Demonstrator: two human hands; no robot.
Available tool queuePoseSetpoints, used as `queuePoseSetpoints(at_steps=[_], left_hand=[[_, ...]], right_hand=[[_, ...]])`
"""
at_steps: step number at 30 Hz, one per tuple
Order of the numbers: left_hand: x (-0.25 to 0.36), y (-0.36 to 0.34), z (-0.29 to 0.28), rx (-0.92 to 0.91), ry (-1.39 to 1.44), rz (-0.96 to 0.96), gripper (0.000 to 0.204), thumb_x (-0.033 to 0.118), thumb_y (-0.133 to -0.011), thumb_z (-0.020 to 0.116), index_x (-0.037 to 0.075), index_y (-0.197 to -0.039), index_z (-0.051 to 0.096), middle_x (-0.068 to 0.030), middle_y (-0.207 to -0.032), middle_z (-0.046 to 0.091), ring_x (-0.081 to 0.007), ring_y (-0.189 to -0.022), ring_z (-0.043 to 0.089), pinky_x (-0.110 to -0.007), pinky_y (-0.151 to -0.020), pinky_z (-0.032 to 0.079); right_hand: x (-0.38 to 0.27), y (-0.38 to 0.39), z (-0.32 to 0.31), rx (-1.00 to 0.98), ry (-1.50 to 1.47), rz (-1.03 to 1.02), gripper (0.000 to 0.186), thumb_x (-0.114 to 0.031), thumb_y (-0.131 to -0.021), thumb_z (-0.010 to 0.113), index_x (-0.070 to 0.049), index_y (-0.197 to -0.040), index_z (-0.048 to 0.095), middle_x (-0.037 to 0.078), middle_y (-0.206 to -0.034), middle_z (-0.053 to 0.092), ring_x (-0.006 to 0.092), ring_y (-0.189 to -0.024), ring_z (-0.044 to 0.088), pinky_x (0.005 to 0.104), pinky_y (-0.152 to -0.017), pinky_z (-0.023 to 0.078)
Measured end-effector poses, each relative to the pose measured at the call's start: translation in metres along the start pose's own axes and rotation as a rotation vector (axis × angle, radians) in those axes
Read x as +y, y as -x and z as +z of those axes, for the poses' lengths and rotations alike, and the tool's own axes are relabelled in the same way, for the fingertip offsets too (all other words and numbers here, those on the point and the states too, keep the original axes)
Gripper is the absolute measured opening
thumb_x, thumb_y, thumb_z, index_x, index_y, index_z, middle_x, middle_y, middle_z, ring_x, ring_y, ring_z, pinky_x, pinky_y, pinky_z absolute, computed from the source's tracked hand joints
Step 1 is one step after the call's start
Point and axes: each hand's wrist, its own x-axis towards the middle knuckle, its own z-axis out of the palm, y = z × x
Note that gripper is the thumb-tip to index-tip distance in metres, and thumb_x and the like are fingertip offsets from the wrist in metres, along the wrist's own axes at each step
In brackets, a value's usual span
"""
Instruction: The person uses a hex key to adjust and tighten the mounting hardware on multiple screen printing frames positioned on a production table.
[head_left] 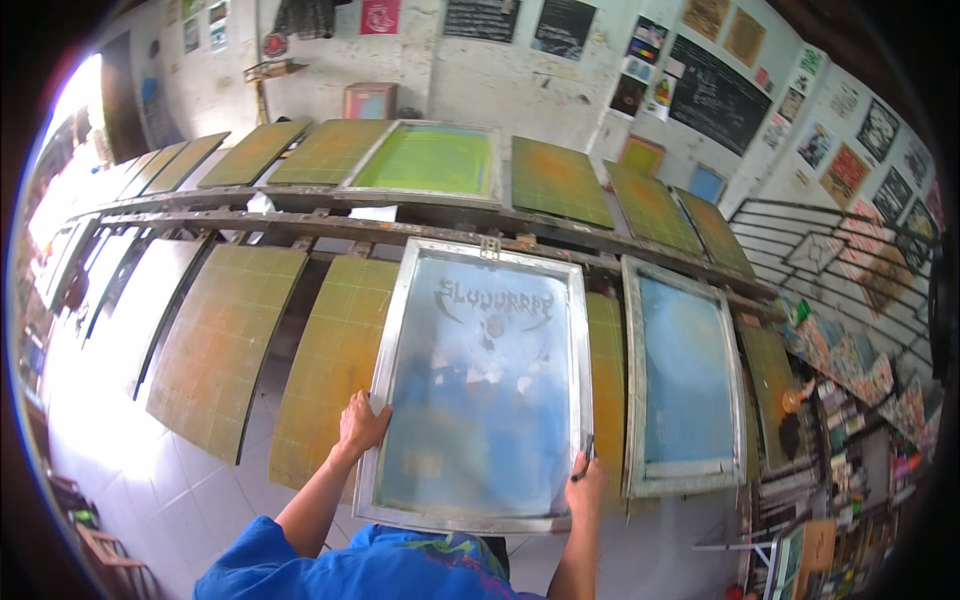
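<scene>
A silk screen frame (487, 522) with metal edges and blue-grey mesh is right before me, over the boards. A dark jagged lettering design shows in the upper mesh. My left hand (362, 424) is closed on the frame's left edge, toward its lower part. At the lower right edge, my right hand (586, 482) is closed around a slim black tool (588, 447), whose kind I cannot make out. That hand is against the frame's side. A small metal hinge clamp (489, 248) sits at the middle of the frame's far edge.
A second blue screen (690, 370) lies to the right. Green-orange printing boards (228, 345) line both sides of a long rail (330, 225). A green screen (425, 160) lies on the far row. Cluttered shelves (840, 440) and a metal railing (835, 255) stand at right.
</scene>
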Motion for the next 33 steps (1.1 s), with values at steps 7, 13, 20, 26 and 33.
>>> queuePoseSetpoints(at_steps=[7, 13, 20, 26, 33], left_hand=[[0.017, 0.017, -0.015, 0.331, 0.493, -0.042, 0.050, 0.037, -0.085, 0.076, -0.008, -0.105, 0.067, -0.0128, -0.083, 0.069, -0.0223, -0.077, 0.065, -0.035, -0.070, 0.051], [0.066, 0.063, -0.121, 0.555, 0.596, -0.044, 0.044, 0.039, -0.093, 0.071, -0.005, -0.087, 0.071, 0.0030, -0.065, 0.055, -0.0071, -0.056, 0.046, -0.027, -0.048, 0.036], [0.105, 0.170, -0.345, 0.940, 0.250, -0.100, 0.045, 0.041, -0.100, 0.061, -0.001, -0.088, 0.070, 0.0002, -0.066, 0.056, -0.0107, -0.055, 0.049, -0.027, -0.049, 0.036], [0.127, 0.348, -0.468, 1.256, -0.370, 0.339, 0.047, 0.041, -0.101, 0.060, -0.003, -0.108, 0.072, -0.0107, -0.083, 0.070, -0.0163, -0.078, 0.063, -0.033, -0.069, 0.049], [0.252, 0.490, -0.507, 1.486, -0.953, 0.172, 0.035, 0.035, -0.093, 0.070, 0.000, -0.087, 0.068, -0.0097, -0.075, 0.064, -0.0235, -0.070, 0.058, -0.038, -0.070, 0.049]], right_hand=[[0.007, 0.020, -0.011, 0.199, -0.161, -0.186, 0.040, -0.027, -0.103, 0.045, 0.005, -0.091, 0.065, 0.025, -0.088, 0.063, 0.0431, -0.086, 0.060, 0.0526, -0.077, 0.045], [-0.022, 0.039, -0.088, -0.189, -0.576, -0.095, 0.039, -0.027, -0.104, 0.047, 0.004, -0.124, 0.061, 0.028, -0.110, 0.065, 0.0443, -0.102, 0.063, 0.0447, -0.089, 0.049], [-0.060, 0.058, -0.034, -0.547, -1.056, -0.657, 0.041, -0.026, -0.103, 0.052, 0.000, -0.135, 0.054, 0.027, -0.129, 0.060, 0.0409, -0.109, 0.064, 0.0446, -0.093, 0.051], [-0.138, 0.103, -0.024, -0.729, -1.040, -1.302, 0.045, -0.031, -0.102, 0.055, 0.005, -0.128, 0.056, 0.024, -0.131, 0.060, 0.0418, -0.112, 0.062, 0.0458, -0.093, 0.053], [-0.153, 0.083, -0.143, 0.073, -1.207, -1.596, 0.030, -0.030, -0.084, 0.075, -0.006, -0.077, 0.058, 0.008, -0.092, 0.061, 0.0261, -0.086, 0.062, 0.0340, -0.073, 0.053]])
